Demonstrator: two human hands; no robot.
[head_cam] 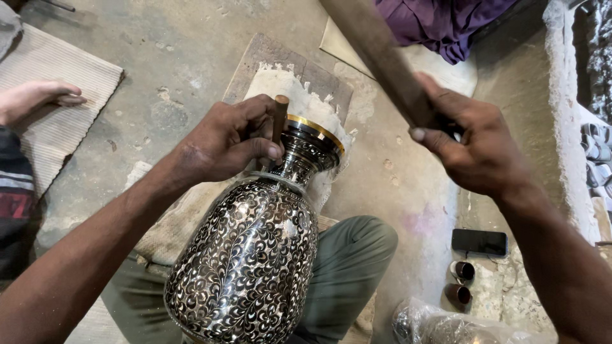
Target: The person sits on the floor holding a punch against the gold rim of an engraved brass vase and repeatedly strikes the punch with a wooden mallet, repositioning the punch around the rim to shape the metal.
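I see the left hand [226,140] closed around a short punch [280,118] set against the neck of the engraved metal vase [248,255] braced across the lap, while the right hand [475,150] grips a raised wooden mallet [382,60], apparently poised over the punch.

Engraved black-and-silver metal vase [245,264] lying tilted across a lap, with two wooden tools at its neck.

The vase's gold-rimmed mouth points toward one o'clock. A short brown wooden-handled chisel [280,118] stands upright against the neck, at twelve o'clock from the body. A long dark wooden mallet stick [376,54] slants at two o'clock, raised, apart from the vase.
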